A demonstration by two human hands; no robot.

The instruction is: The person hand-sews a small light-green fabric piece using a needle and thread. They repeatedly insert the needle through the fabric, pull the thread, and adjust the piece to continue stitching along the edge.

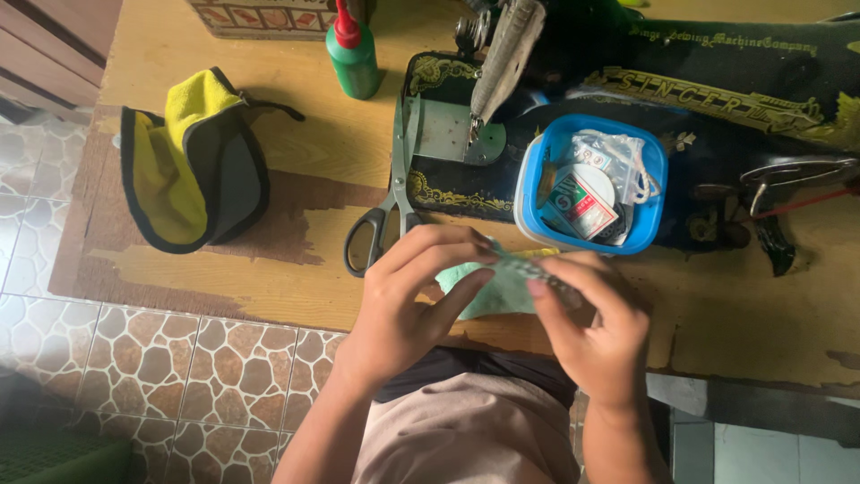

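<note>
wooden table (296, 152), hands (408, 300) on green cloth (497, 291)

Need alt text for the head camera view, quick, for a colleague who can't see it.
Both hands, left hand and right hand, pinch a small green cloth over a wooden table. Behind it are scissors, a blue tub and a black sewing machine.

scissors (387, 204) left of tub (537, 193) | pouch (193, 161) far left (bottle (352, 56) behind)

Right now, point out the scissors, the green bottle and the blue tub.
scissors (395, 192): head view, on the blades near the pivot.
green bottle (354, 61): head view, on its body.
blue tub (528, 184): head view, on its left rim.
</note>
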